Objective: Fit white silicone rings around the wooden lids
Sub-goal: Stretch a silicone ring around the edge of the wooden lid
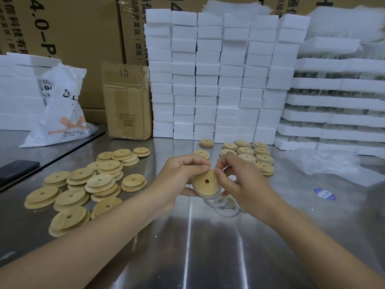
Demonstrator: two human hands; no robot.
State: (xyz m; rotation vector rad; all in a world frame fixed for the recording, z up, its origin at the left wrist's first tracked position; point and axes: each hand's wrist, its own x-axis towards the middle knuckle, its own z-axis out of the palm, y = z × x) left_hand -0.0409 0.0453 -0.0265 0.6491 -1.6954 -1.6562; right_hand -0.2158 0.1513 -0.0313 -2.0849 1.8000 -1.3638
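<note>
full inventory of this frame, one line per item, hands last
held lid: 1, light wood, between both hands
ring on held lid: 1, translucent white, round its lower edge
loose rings: a few, white, table under the hands
loose lids: two dozen or so, wood, heaped left
sorted lids: a dozen or so, wood, far centre
foam blocks: many, white, stacked at back
foam trays: stack, white, right
small carton: 1, brown, back left
printed bag: 1, white, left
phone: 1, black, far left
sticker: 1, blue, right
table: 1, steel, underneath
left hand: grips the held lid
right hand: fingers pinch the held lid's top rim
</note>
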